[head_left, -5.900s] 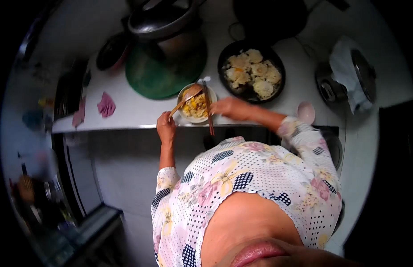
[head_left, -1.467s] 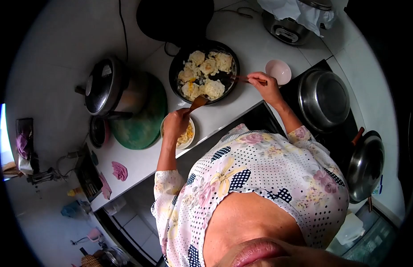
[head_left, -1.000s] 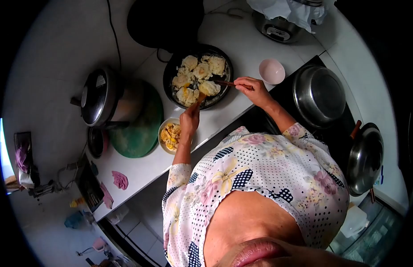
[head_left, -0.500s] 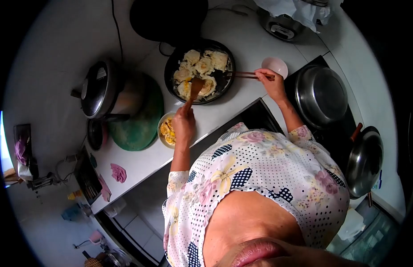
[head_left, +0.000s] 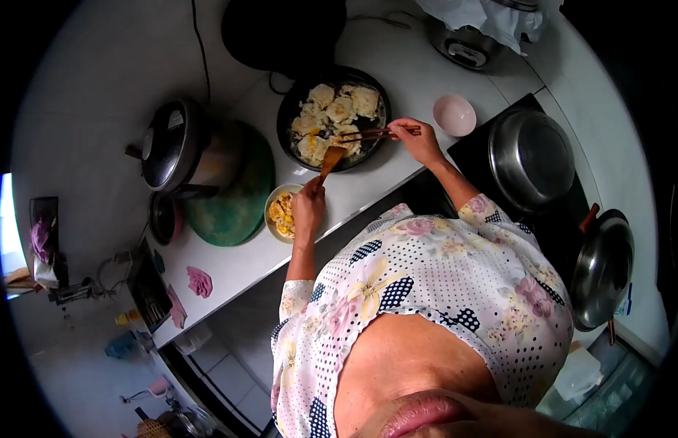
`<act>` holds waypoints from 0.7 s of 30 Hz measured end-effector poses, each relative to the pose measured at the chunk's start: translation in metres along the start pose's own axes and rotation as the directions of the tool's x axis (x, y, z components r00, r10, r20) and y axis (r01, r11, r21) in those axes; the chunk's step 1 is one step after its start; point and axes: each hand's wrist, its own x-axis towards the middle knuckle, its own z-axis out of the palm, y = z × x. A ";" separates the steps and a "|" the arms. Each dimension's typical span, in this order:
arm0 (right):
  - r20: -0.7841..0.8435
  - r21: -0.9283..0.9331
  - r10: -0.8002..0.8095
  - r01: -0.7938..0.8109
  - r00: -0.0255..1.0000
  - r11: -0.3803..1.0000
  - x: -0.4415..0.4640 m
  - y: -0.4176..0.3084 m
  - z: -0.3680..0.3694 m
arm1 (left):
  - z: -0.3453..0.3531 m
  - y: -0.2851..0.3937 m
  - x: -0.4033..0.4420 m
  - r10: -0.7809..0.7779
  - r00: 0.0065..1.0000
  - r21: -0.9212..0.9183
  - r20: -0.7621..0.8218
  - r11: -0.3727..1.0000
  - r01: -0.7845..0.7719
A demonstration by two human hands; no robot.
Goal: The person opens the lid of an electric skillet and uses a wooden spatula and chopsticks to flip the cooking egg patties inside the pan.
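Observation:
Several fried eggs (head_left: 340,109) lie in a round black electric pan (head_left: 385,109) whose dark lid (head_left: 280,33) stands raised behind it. My left hand (head_left: 308,206) is closed round the handle of a wooden spatula (head_left: 332,159), its blade at the pan's near edge, by the lowest eggs. Between the fingers of my right hand (head_left: 418,141) are brown chopsticks (head_left: 372,134), their tips over the egg at the pan's lower right. Beside my left hand a bowl (head_left: 272,208) holds cooked egg pieces (head_left: 283,214), partly covered by the hand.
A pink bowl (head_left: 454,115) stands right of the pan. A lidded pot (head_left: 167,146) and a green round board (head_left: 233,219) are on the left. An overturned metal basin (head_left: 532,159) sits on the stove, with a lidded wok (head_left: 605,270) nearby. A pink cloth (head_left: 199,282) lies on the counter.
My right hand has moved left and slightly down, bringing the chopsticks further over the pan. The spatula has shifted down towards the pan's near edge. The whole view has shifted slightly.

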 end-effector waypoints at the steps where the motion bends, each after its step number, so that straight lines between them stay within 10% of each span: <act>1: -0.005 -0.001 -0.015 0.015 1.000 1.000 0.001 0.000 -0.002 | 0.000 -0.001 -0.001 0.007 1.000 -0.037 -0.029 0.999 -0.008; 21: -0.064 0.028 -0.027 0.029 0.998 0.999 0.000 -0.003 -0.018 | 0.011 0.016 0.005 0.051 0.999 0.118 0.010 0.992 -0.052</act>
